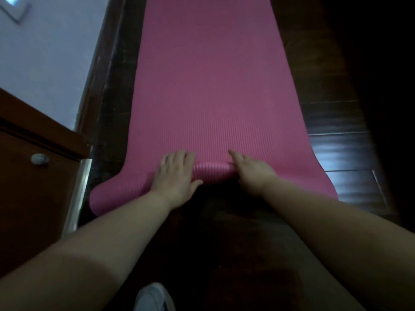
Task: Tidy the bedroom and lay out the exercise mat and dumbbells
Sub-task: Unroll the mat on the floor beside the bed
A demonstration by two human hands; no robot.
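A pink ribbed exercise mat (pixel 211 86) lies unrolled along the dark wooden floor, stretching away from me. Its near end still curls up into a low roll (pixel 213 172). My left hand (pixel 176 173) presses flat on that curled end with fingers straight. My right hand (pixel 252 170) lies on the roll's right part, fingers extended forward and pressing down. Both forearms reach in from the bottom of the view. No dumbbells are in view.
A brown wooden cabinet (pixel 33 176) with a round silver knob (pixel 40 158) stands at the left, close to the mat's edge. A pale wall (pixel 49 59) rises behind it. Dark glossy floorboards (pixel 343 153) run along the right. A white shoe (pixel 155 297) shows at the bottom.
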